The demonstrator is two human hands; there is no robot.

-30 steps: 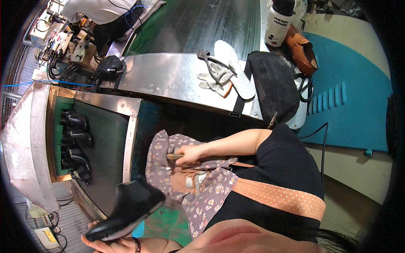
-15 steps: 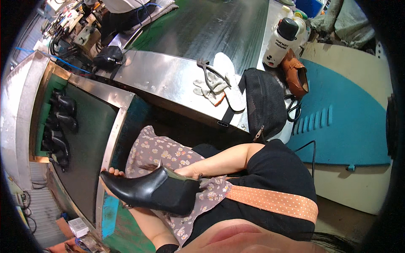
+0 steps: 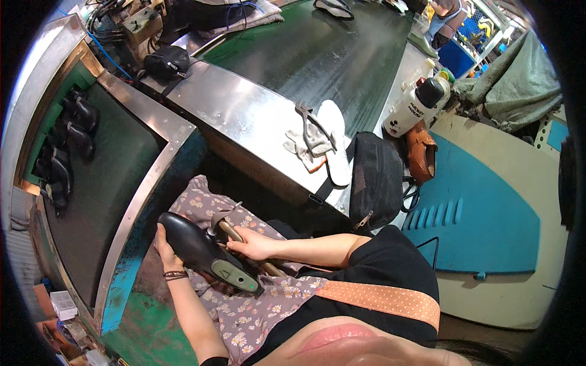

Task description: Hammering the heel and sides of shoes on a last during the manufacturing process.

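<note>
A black leather ankle boot (image 3: 186, 240) rests in my lap with its toe up and to the left. The green top of a shoe last (image 3: 235, 276) shows in its opening. My left hand (image 3: 166, 249) is closed around the boot's left side near the toe. On the other side, my right hand (image 3: 251, 244) grips the wooden handle of a hammer (image 3: 229, 230). The hammer's curved metal head lies close against the boot; whether they touch, I cannot tell. Under both lies a flowered apron (image 3: 247, 323).
Ahead runs a metal-edged conveyor (image 3: 244, 116) carrying pincers (image 3: 314, 131), a glove (image 3: 303, 152), a white insole-shaped piece (image 3: 337, 158) and a black mesh bag (image 3: 379, 183). Beyond the bag stand a brown shoe (image 3: 421, 155) and a white bottle (image 3: 412, 107). Black shoes (image 3: 79, 119) sit on the left rack.
The boot has turned from lying on its side, so the last's top now faces up. My left hand has shifted along it. The hammer, mostly hidden before, now shows in my right hand.
</note>
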